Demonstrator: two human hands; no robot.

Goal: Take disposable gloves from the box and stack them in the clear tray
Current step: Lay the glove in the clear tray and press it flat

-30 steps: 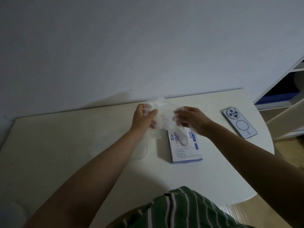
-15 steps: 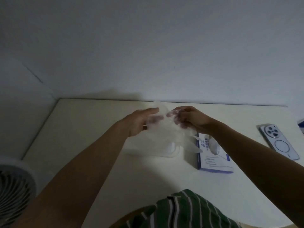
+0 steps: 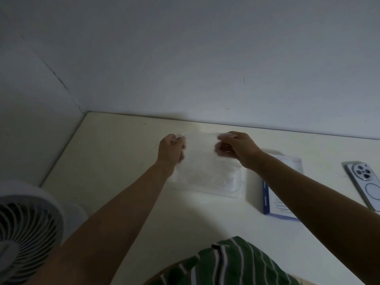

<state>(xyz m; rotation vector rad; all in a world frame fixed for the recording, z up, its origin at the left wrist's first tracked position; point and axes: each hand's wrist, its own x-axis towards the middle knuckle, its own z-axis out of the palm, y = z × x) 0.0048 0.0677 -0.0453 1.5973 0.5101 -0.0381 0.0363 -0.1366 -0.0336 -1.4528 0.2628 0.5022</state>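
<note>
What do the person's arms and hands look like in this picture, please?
The left arm and right arm are bare, with no sleeve in view. Neither the left hand nor the right hand shows a watch or bracelet. A green shirt with white and dark stripes shows at the bottom edge.

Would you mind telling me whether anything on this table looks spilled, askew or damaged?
Nothing stands out. The left hand and right hand pinch a thin glove over the clear tray; the glove box lies flat to its right, with the phone lying back up beyond it.
</note>
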